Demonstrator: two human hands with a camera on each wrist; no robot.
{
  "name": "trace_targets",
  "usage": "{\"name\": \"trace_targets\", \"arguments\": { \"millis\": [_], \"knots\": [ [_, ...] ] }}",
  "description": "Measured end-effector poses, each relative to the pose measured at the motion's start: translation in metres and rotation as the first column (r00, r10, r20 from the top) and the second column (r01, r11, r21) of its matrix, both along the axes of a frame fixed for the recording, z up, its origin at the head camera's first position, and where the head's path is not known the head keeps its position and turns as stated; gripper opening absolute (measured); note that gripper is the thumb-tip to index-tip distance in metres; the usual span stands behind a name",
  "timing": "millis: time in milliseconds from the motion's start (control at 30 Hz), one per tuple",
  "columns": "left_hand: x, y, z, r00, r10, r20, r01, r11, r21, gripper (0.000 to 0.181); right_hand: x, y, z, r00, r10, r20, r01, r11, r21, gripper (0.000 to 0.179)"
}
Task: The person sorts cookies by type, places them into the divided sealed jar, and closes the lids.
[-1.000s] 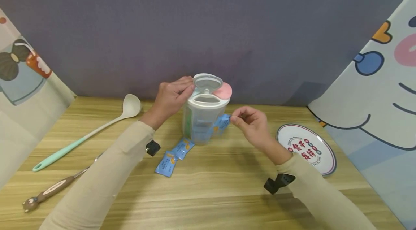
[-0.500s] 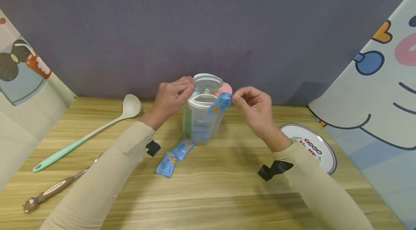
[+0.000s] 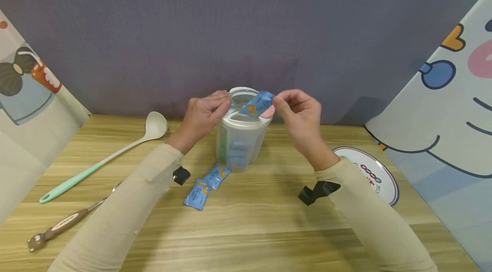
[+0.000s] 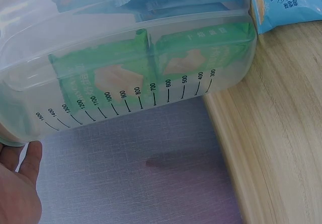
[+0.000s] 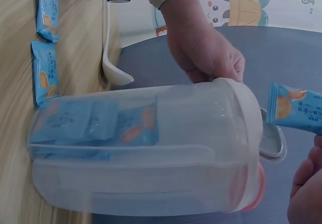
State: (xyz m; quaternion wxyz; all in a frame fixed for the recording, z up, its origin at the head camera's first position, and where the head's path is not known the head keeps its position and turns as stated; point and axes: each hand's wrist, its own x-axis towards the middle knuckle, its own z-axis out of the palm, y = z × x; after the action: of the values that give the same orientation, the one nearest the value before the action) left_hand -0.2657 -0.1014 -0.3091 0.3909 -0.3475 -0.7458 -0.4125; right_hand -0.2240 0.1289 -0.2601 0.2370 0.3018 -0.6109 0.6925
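A translucent storage container stands upright on the table, its pale flap raised at the back and a pink lid beside it. My left hand grips the container's left top edge. Between thumb and fingertips, my right hand pinches a blue snack packet above the container's opening. Several blue packets show through the wall, and green packets fill another compartment. Two more blue packets lie on the table at the container's front left.
To the left lie a ladle with a mint handle and a brown bear-handled utensil, partly hidden by my left sleeve. A white plate is at the right, partly covered by my right forearm. A grey wall rises behind.
My right hand has lifted the pinched packet from beside the container's right side up and left to above its opening. My left hand has stayed in place.
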Motion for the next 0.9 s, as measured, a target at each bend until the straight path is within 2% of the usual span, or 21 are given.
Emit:
{"name": "trace_targets", "arguments": {
  "millis": [267,633,733,900],
  "knots": [
    [0.0,0.0,0.0,1.0,0.005,0.005,-0.005,1.0,-0.009,0.016,-0.006,-0.004,-0.008,1.0,-0.006,0.011,0.006,1.0,-0.01,0.005],
    [0.001,0.0,0.001,1.0,0.003,0.004,-0.003,1.0,0.006,0.016,-0.008,-0.009,-0.014,0.999,-0.027,0.043,0.025,0.998,0.049,0.005],
    [0.001,0.0,0.001,1.0,0.002,0.004,-0.003,1.0,0.009,0.016,-0.008,-0.009,-0.017,0.998,-0.058,0.026,0.056,0.994,0.093,0.007],
    [0.001,0.0,0.002,1.0,0.006,0.012,-0.006,1.0,0.0,0.015,-0.005,-0.007,-0.023,0.997,-0.056,-0.053,0.062,0.991,0.117,0.008]
  ]
}}
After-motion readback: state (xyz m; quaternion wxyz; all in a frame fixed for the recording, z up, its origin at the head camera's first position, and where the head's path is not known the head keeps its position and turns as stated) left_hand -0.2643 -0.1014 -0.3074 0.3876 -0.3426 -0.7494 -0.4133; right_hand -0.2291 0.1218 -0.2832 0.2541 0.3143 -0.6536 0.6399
